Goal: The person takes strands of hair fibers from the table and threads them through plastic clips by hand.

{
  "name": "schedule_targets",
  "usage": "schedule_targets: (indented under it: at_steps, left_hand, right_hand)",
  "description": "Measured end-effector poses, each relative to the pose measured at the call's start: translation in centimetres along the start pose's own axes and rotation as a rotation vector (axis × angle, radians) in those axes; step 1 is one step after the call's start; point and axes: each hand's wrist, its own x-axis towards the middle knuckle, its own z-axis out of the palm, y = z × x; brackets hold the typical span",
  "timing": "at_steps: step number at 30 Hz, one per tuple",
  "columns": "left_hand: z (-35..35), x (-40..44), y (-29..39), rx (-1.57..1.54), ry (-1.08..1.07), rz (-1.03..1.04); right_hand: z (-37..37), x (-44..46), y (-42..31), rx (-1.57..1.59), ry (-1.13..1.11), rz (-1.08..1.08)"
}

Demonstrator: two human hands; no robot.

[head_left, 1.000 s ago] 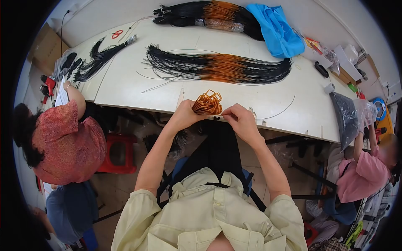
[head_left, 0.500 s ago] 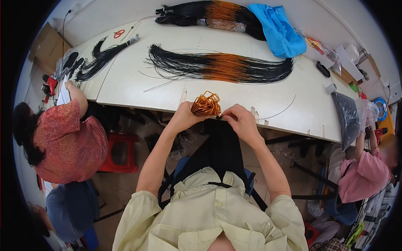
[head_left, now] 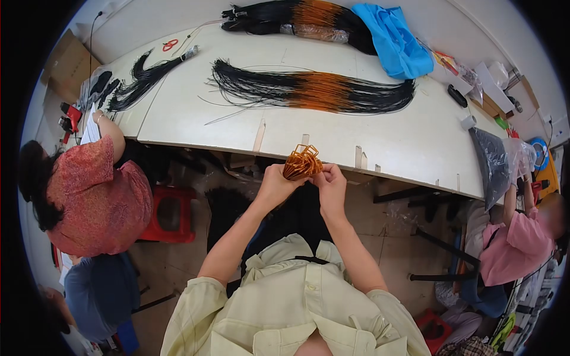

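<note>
My left hand (head_left: pixel 278 185) is closed around a bundle of orange wires (head_left: pixel 303 162), whose bent, looped ends stick up above the fist. Close against the bundle's right side, my right hand (head_left: pixel 331 185) is in a pinch; what lies between its fingertips is too small to make out. Both hands are just off the table's front edge, above my lap. Beyond them, a loose bundle of black wires with an orange middle (head_left: pixel 320 92) lies across the table.
Farther back on the table (head_left: pixel 196 127) lie a thicker black-and-orange wire bundle (head_left: pixel 314 13), a blue cloth (head_left: pixel 398 41), a tied black bundle (head_left: pixel 145 80) and red-handled scissors (head_left: pixel 170 45). People sit on both sides. A red stool (head_left: pixel 172 216) stands to the left.
Both hands and the orange bundle have moved right and slightly toward me. My right hand is now closer against the bundle. The thin wire that trailed right from it no longer shows on the table.
</note>
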Motion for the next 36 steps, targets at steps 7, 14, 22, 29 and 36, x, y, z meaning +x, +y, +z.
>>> schedule_targets:
  at_steps: [7, 14, 22, 29, 36]
  left_hand:
    - [0.0, -2.1, -1.0, -0.249, 0.078, 0.014]
    - [-0.1, -0.4, 0.1, -0.183, 0.139, 0.045]
    - [2.4, 0.3, 0.0, -0.314, 0.022, -0.039]
    - [3.0, -0.1, -1.3, -0.254, 0.139, 0.061]
    - [0.7, -0.3, 2.2, -0.409, 0.299, 0.120]
  right_hand:
    - [1.0, -1.4, 2.2, 0.639, -0.015, 0.136]
    - [0.2, -3.7, 3.7, 0.475, -0.057, 0.114]
    - [-0.6, -3.4, 5.1, 0.253, -0.179, 0.053]
    - [-4.1, 1.5, -4.2, -0.509, 0.100, -0.596]
    - [-2.2, 15.4, -5.6, -0.983, 0.113, -1.022]
